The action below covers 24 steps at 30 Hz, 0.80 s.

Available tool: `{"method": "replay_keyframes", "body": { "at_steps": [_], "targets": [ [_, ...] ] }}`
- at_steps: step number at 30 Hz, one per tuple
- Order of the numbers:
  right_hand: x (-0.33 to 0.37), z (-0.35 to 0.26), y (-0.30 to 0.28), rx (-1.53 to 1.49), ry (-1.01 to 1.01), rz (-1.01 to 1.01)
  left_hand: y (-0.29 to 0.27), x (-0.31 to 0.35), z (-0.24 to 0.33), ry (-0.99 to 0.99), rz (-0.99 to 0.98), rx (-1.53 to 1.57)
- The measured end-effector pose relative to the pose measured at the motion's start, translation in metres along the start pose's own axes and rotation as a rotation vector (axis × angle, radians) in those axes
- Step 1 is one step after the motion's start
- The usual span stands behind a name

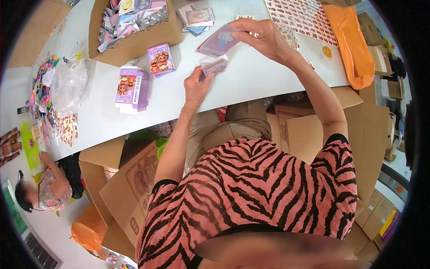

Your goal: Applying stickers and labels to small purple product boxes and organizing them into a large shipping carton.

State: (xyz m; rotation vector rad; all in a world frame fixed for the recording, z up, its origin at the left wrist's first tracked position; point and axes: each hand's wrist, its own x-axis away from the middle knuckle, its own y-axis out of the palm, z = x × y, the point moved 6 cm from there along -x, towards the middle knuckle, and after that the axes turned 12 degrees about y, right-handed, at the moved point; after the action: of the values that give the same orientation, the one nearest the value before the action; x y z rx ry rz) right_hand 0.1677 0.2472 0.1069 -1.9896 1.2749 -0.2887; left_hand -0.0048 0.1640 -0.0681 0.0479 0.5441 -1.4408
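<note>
White table [251, 85] fills the upper half of the view, with brown cartons [134, 184] stacked on the floor below it and more at the right edge. At the far edge a big open carton [134, 45] holds a heap of flat packets. Right of it lies a printed sheet [304, 18] with rows of small red figures, and an orange bag [354, 45] drapes over the table's right corner. On the left side sits a clear plastic bag [67, 85] beside a pile of colourful small pieces [40, 89]. A purple box [132, 89] lies on its side left of centre, with a smaller purple box [160, 59] just beyond it. A short stack of cards [197, 19] rests near the big carton. Another person [42, 188] is at the lower left, well apart from the work.

The right hand [264, 38] is raised over the table, its fingers pinching the upper edge of a flat purple packet [219, 41], which tilts down to the left. The left hand [197, 85] rests on the table, its fingers closed on a small open box [214, 65], holding it on the table just below the packet. Packet and small box are near each other; I cannot tell if they touch.
</note>
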Motion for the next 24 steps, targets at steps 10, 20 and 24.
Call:
{"method": "replay_keyframes", "body": {
  "at_steps": [10, 20, 24],
  "targets": [
    [-0.055, 0.027, 0.005, 0.121, 0.123, 0.03, 0.0, -0.002, -0.001, 0.026, -0.003, -0.005],
    [-0.017, -0.036, -0.015, 0.069, -0.2, 0.21, 0.0, 0.001, -0.003, -0.074, -0.07, -0.052],
    [0.001, -0.041, -0.007, 0.004, -0.065, 0.109, -0.002, 0.0, 0.001, 0.008, -0.023, -0.024]
  ]
}}
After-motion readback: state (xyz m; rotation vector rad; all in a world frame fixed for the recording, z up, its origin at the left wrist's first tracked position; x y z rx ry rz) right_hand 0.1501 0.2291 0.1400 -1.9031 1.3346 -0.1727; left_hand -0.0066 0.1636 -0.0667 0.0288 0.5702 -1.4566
